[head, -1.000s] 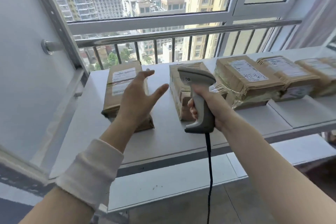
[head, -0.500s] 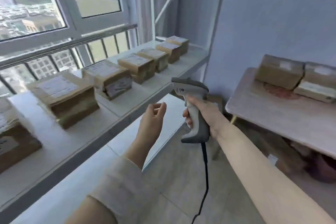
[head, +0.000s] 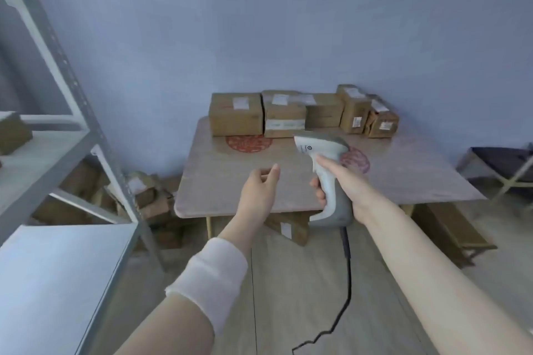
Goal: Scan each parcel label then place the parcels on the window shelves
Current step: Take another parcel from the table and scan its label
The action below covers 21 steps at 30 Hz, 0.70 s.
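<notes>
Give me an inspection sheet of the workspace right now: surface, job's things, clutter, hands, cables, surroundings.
Surface: table, front part bare.
Job's things: parcels in a row along the table's back edge by the wall; scanner held above the table.
Clutter: boxes on the floor under the table, more behind the shelf.
Hands: left hand holds nothing, fingers loosely curled; right hand grips the scanner's handle.
Cables: cable hangs from the scanner to the floor.
Surroundings: metal shelf at left, dark seat at right.
</notes>
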Tool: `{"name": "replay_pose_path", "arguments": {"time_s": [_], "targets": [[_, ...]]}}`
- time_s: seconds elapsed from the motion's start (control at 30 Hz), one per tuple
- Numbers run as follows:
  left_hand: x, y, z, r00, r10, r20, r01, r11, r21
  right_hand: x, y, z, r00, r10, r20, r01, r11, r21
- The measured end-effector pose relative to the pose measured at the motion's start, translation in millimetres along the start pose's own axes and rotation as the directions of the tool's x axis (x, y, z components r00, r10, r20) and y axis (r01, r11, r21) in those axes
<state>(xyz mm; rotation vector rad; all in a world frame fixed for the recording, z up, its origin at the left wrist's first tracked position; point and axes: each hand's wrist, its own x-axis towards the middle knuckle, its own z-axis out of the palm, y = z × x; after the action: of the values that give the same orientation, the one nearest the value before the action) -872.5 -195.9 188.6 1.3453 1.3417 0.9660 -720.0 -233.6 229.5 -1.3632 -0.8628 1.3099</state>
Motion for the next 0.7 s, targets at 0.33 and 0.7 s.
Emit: {"name": "replay_pose_path", "arguments": {"time_s": [0.33, 0.7], "targets": [[154, 26, 140, 0.950, 0.016, 0.313, -0.014, 1.000, -0.008, 96, -33, -133, 0.950, 0.026, -0.310, -0.014, 0.999, 0.041], [269, 42, 356, 0.885, -0.073, 0.460, 0.064, 0.997, 0.035, 200, -55, -317, 0.843, 0.062, -0.534, -0.033, 0.997, 0.063]]}}
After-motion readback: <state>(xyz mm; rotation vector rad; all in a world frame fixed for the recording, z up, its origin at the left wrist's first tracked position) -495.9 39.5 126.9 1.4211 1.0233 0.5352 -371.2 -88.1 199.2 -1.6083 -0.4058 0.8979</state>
